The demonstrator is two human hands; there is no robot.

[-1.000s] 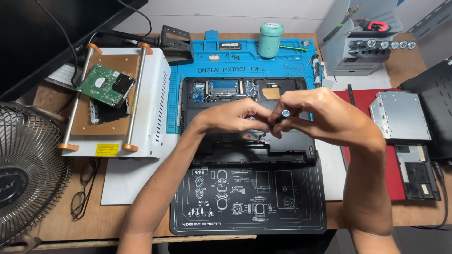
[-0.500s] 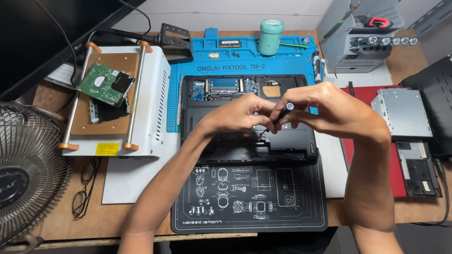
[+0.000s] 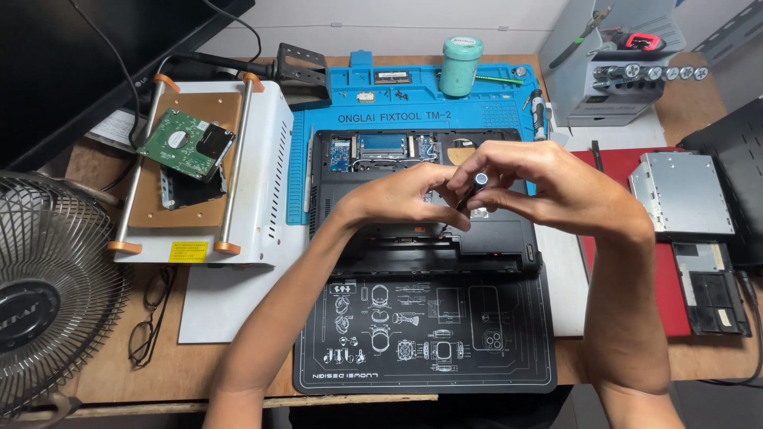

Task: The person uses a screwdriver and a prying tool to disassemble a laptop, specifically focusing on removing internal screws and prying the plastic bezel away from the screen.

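Note:
An opened black laptop (image 3: 445, 238) lies upside down on a blue work mat (image 3: 413, 111), its circuit boards exposed at the far end. Both my hands meet above its middle. My right hand (image 3: 532, 187) grips a small dark screwdriver (image 3: 470, 191) by its round cap, the shaft pointing down into the laptop. My left hand (image 3: 401, 199) has its fingertips pinched at the screwdriver's lower part, hiding the tip and whatever lies under it.
A black printed mat (image 3: 429, 334) lies nearest me. A white machine (image 3: 262, 159) carrying a green hard-drive board (image 3: 184, 144) stands left, with a fan (image 3: 40, 294) and glasses (image 3: 151, 318) beside it. A teal jar (image 3: 459, 65), a grey tool rack (image 3: 620, 71) and drive parts (image 3: 683, 195) sit behind and right.
Both hands have drifted slightly left and lower over the laptop, still joined around the screwdriver. Nothing else on the bench has moved.

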